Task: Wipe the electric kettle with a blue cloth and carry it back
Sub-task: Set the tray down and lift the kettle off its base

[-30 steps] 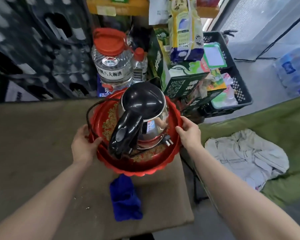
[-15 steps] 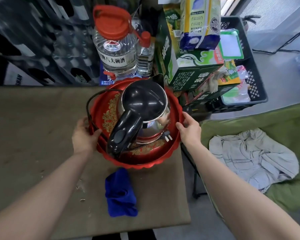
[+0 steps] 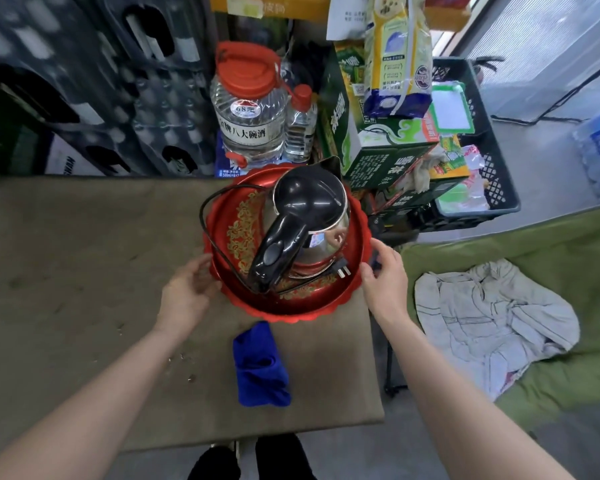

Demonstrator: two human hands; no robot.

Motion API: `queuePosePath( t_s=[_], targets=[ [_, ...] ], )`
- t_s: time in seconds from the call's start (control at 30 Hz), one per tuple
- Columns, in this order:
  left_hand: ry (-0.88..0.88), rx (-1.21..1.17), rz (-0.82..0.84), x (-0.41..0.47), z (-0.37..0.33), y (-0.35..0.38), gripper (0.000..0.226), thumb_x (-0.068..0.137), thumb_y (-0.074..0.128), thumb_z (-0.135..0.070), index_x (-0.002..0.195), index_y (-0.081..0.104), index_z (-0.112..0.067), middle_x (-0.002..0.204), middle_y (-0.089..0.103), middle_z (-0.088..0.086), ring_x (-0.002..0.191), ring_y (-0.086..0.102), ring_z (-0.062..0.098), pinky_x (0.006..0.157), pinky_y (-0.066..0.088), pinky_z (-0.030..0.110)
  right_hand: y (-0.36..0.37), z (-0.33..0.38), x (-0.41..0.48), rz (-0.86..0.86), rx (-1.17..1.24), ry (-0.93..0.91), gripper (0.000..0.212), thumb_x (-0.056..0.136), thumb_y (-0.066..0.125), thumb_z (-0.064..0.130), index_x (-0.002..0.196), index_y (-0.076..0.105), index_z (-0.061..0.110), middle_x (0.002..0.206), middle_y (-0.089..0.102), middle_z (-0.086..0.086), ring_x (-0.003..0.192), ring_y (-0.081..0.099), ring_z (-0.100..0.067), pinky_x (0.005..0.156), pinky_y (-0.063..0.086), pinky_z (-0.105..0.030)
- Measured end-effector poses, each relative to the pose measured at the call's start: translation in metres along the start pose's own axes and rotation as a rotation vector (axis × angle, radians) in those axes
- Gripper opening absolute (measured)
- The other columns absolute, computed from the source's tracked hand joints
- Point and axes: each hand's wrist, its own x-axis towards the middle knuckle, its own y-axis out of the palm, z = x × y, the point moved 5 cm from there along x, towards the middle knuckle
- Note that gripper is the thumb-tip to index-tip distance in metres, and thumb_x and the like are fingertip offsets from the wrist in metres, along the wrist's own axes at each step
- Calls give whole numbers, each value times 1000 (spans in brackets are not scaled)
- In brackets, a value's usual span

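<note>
A steel electric kettle [image 3: 326, 237] with a black lid and handle stands in a red tray [image 3: 284, 315] with gold patterns, at the far right of a brown-covered table [image 3: 84, 271]. Its black cord [image 3: 207, 216] loops along the tray's left side, and the plug [image 3: 342, 271] lies by the kettle's base. My left hand [image 3: 187, 292] is at the tray's left rim, fingers apart. At the right rim, my right hand [image 3: 383, 271] has its fingers spread just off the edge. A crumpled blue cloth [image 3: 260, 365] lies on the table in front of the tray.
Behind the tray stand a large clear jug [image 3: 250, 109] with a red cap, a small bottle [image 3: 300, 126] and green cartons [image 3: 378, 150]. A black crate [image 3: 478, 188] of goods sits to the right. A green cot [image 3: 568, 258] with a white rag [image 3: 492, 317] lies right of the table.
Both hands gripped the tray's rim before; now their fingers have come apart and loosened from it. The tray with the kettle rests on the table.
</note>
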Motion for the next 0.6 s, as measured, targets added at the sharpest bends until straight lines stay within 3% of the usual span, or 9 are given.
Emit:
queuePosePath(
  t_s=[0.1, 0.17, 0.23, 0.37, 0.5, 0.6],
  targets=[
    [131, 24, 69, -16, -32, 0, 54, 83, 65, 6, 127, 59, -26, 125, 61, 1, 108, 62, 9, 101, 51, 35, -14, 39, -6, -28, 210, 3, 46, 102, 58, 16, 148, 53, 20, 141, 57, 2, 121, 59, -11, 107, 46, -29],
    [211, 23, 164, -32, -56, 5, 60, 82, 64, 4, 122, 55, -40, 125, 56, -12, 113, 57, 2, 102, 48, 25, -21, 68, 0, 21, 336, 19, 42, 106, 52, 28, 148, 53, 23, 143, 59, 7, 128, 58, -9, 114, 45, -33],
    [302, 42, 235, -45, -76, 12, 58, 79, 69, -12, 118, 48, -50, 124, 50, -25, 115, 55, -1, 102, 44, 22, -22, 91, 15, 113, 372, 22, 41, 108, 46, 36, 146, 56, 26, 145, 60, 8, 134, 55, -10, 119, 41, -38],
    [382, 143, 122, -53, -92, 25, 61, 79, 78, -36, 132, 50, -23, 130, 50, -10, 119, 49, 5, 102, 39, 22, -9, 117, 37, 321, 354, 6, 48, 103, 43, 50, 145, 58, 33, 146, 61, 10, 137, 55, -11, 121, 39, -43],
    [392, 126, 32, -59, -100, 29, 61, 87, 72, -26, 140, 42, -20, 142, 46, -10, 126, 43, 2, 104, 31, 13, -5, 122, 43, 394, 377, 19, 54, 100, 45, 58, 146, 57, 33, 148, 60, 12, 139, 53, -9, 123, 37, -43],
    [359, 45, -63, -57, -99, 15, 57, 89, 69, -17, 140, 44, -21, 137, 50, -12, 125, 45, 3, 104, 30, 7, -7, 116, 44, 389, 365, 22, 66, 90, 45, 66, 147, 55, 35, 148, 59, 14, 140, 52, -9, 123, 36, -44]
  ],
)
